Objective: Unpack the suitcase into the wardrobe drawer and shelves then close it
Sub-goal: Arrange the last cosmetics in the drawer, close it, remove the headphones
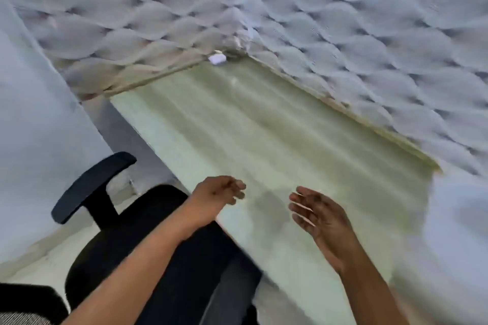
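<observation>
- Grip: left hand [220,194] loosely curled, right hand [318,215] w/ fingers spread, both holding nothing, hovering over pale green glossy worktop [264,124].
- Black office chair [148,240] sitting just beside worktop.
- Suitcase, wardrobe: can't tell where.

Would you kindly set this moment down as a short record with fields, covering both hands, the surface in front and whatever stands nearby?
left hand: empty, fingers loosely curled, over the near edge of the surface
right hand: empty, fingers spread and relaxed, over the surface
surface: pale green top, blurred
small white object: at the far corner, too blurred to identify
chair: black office chair with armrest, left of the surface
walls: grey wave-patterned panels
suitcase, wardrobe: not in view
</observation>
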